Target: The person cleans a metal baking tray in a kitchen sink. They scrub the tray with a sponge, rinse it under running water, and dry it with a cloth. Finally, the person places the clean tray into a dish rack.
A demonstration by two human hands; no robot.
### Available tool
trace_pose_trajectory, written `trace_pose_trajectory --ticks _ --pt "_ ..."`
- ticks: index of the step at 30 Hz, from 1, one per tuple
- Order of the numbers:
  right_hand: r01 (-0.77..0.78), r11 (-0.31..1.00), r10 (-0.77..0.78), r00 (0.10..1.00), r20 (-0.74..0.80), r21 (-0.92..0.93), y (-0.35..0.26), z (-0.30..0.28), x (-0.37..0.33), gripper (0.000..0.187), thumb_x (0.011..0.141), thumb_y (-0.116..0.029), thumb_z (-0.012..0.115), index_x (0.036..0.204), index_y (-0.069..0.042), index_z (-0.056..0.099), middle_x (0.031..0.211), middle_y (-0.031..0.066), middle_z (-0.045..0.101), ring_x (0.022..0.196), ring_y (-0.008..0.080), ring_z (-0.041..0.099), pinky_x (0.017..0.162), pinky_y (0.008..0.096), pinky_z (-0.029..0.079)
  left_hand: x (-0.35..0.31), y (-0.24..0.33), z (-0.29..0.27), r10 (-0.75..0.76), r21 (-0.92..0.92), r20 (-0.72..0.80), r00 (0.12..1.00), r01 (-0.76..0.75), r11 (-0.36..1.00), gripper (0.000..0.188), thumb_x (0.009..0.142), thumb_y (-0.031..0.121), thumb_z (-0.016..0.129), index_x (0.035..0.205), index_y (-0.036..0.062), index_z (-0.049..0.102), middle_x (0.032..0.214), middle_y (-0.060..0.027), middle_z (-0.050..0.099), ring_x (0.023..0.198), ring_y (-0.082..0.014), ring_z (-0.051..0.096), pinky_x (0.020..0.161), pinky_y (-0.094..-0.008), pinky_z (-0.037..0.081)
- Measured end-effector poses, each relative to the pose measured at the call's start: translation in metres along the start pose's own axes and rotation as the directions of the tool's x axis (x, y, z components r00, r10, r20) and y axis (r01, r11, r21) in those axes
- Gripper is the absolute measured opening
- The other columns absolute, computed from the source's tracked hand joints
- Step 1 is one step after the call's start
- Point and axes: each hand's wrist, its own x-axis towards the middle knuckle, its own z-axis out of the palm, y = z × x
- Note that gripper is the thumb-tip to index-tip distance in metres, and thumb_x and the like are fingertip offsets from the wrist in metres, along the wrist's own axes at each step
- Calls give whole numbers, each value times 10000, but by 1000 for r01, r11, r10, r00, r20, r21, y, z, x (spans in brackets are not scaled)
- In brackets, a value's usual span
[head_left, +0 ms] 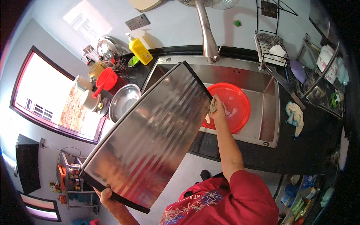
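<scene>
A large, shiny metal panel [150, 127] with black end trims is held at a slant over the sink's left part and the counter edge. My left hand [107, 198] is closed on the black trim at its lower end, thumb on top. At the opposite end, my right hand [218, 109] is closed around a crumpled greyish-beige cloth [213, 105], which lies against the black edge. Just beyond that hand, a red plastic basin [245, 99] with soapy water sits in the steel sink [258, 80]. The panel hides the sink's left side.
A tall faucet [210, 41] rises behind the sink. Left of it stand a yellow pump bottle [140, 50], a steel bowl [127, 98] and a red dipper [106, 78]. To the right lie a knife [281, 82], a pale cloth [295, 117] and a dish rack [322, 75].
</scene>
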Motion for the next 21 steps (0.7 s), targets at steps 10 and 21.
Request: trace_pose_trajectory --ticks 10,21 --pt "118 993 -119 988 -94 -24 -3 -12 -7 307 818 -357 523 906 -81 623 913 61 637 892 245 589 807 408 467 28 5 -37 -71 81 133 989 61 995 483 726 47 542 1195 22 431 1084 -102 549 991 -242 527 886 -354 393" --pt "66 997 -70 814 577 27 -21 4 -60 348 848 -427 419 980 -129 540 836 58 590 750 246 581 706 377 494 33 -30 -65 -281 -305 -119 952 234 923 618 865 515 378 1210 8 453 1108 -136 557 927 -205 553 926 -319 377"
